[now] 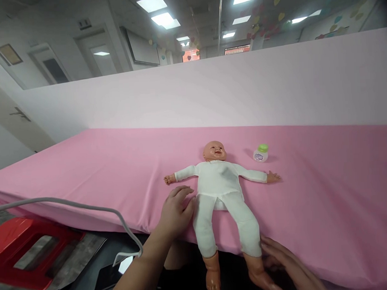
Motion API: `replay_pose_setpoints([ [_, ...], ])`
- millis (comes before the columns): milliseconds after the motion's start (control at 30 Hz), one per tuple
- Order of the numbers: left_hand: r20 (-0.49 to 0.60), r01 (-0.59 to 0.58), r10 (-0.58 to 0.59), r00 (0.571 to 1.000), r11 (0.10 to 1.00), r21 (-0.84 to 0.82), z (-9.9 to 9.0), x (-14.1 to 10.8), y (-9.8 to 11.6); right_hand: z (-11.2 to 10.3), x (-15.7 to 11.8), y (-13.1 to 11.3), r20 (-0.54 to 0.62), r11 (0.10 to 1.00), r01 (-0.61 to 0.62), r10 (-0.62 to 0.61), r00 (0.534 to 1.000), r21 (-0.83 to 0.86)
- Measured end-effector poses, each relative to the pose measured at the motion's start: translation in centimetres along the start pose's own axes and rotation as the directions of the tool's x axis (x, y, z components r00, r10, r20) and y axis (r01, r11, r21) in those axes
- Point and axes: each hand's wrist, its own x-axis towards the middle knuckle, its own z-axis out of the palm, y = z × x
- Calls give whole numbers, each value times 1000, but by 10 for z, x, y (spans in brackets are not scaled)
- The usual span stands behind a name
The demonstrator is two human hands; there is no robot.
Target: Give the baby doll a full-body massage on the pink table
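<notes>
A baby doll (219, 180) with a white cloth body lies on its back on the pink sheet (124, 165), arms spread and feet pointing toward me, hanging past the bed's edge. Beside the doll's hip on the left, my left hand (177, 210) rests with loosely bent fingers apart, its thumb against or very close to the white leg. My right hand (286, 262) is at the doll's other lower leg and foot, fingers stretched out along it. Part of that palm is in shadow, and I cannot tell how firmly it touches. Neither hand grips anything visible.
A small clear bottle with a green cap (261, 153) stands right of the doll's head. A grey cable (87, 206) crosses at the left, above a dark phone (107, 278). A red stool (25, 250) is on the floor. A white wall (210, 97) with glass above closes the back.
</notes>
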Motion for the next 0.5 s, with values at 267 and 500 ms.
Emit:
replay_pose_setpoints([
  [267,68,-69,74,995,996,-61,-8,-7,22,-10,15,-6,-49,987,-125,130,990,103],
  [500,125,-101,101,987,995,-4,17,35,46,-1,59,-5,-14,714,-441,534,846,543],
])
